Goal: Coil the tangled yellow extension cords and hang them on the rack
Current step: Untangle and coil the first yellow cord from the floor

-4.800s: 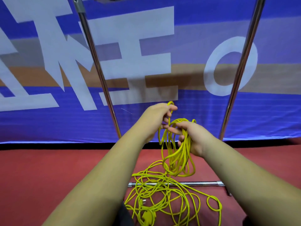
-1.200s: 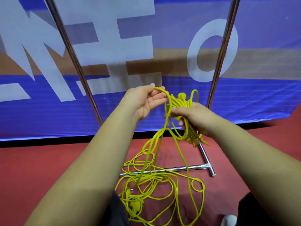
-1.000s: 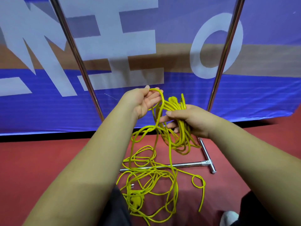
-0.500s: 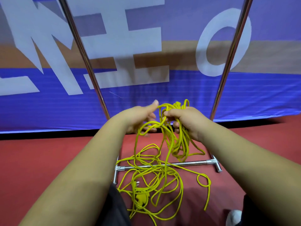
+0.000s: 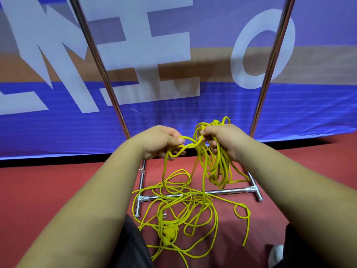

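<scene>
A yellow extension cord lies tangled on the red floor, its yellow plug near my legs. My right hand grips a bundle of coiled loops that hang below it. My left hand pinches a strand running from that bundle down to the floor pile. The hands are close together, just in front of the metal rack, whose two upright poles rise on either side. The rack's base bar lies under the cord.
A blue banner with large white letters hangs right behind the rack. The rack's right pole slants up beside my right hand. A white shoe tip shows at the bottom right. Red floor spreads left and right.
My left hand has come down from beside the bundle and closed on a lower strand. Both hands have sunk a little. The floor pile has shifted slightly.
</scene>
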The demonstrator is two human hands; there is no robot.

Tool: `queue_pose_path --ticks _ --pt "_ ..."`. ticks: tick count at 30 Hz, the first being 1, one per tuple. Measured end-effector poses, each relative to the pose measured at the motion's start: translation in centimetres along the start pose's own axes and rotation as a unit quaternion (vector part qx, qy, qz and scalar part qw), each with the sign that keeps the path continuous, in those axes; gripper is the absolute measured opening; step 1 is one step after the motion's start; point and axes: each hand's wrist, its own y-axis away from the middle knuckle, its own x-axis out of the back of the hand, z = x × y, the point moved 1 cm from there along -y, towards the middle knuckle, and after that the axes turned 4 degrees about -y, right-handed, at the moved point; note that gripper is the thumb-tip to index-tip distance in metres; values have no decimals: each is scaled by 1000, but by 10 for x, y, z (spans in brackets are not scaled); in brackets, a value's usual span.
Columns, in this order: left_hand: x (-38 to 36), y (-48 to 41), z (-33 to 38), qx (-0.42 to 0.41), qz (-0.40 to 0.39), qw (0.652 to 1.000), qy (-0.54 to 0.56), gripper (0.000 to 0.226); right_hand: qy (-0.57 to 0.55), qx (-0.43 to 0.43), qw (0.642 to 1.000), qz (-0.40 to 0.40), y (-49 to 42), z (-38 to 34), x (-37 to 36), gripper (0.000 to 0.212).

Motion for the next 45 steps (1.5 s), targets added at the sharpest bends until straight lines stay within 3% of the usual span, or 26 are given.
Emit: queue_pose_path --ticks 2,3,5,7,8,10,12,14,22,26,29,31,34,40,42,45 --pt "11 -11 -10 58 88 990 93 9 -21 -2 1000 -4 2 -3 0 13" --pt "18 -16 -16 87 150 982 81 15 -28 0 1000 -5 3 -6 1 12" --pt "25 -13 -27 125 205 963 -122 27 -42 4 999 -4 6 -10 5 13" --pt "23 -12 -29 155 189 904 -350 28 -48 6 999 6 7 -11 7 14" --pt "22 -18 -29 157 175 893 -383 24 -49 5 999 14 6 -11 9 14" --pt "20 -22 -27 50 124 926 -352 28 -49 2 998 27 5 -9 11 12" --pt "7 -15 -17 -78 24 961 -266 55 -49 2 998 39 3 -9 13 10" --pt "-9 -13 -12 -136 -49 957 -250 51 -52 4 998 45 3 -11 15 12" --pt "-48 -29 -26 -145 -154 961 -178 32 -79 -2 997 -5 20 -31 16 27" --pt "-62 -33 -21 -169 -154 954 -195 28 -62 -10 998 2 26 -37 19 29" --pt "-60 -34 -11 -175 -100 964 -174 20 -46 -25 999 2 23 -37 24 33" --pt "-50 -33 -3 -188 -13 964 -190 24 -39 -17 999 -8 19 -38 27 24" --pt "-31 -23 13 -229 113 945 -207 30 -9 -7 1000 -9 13 -36 30 17" --pt "-5 1 48 -299 309 891 -143 27 148 -70 986 14 6 -21 29 33" --pt "5 4 51 -291 341 885 -126 29 192 -100 976 -3 6 -19 28 37" --pt "8 5 45 -259 332 906 -53 16 210 -142 966 -53 8 -18 28 32"
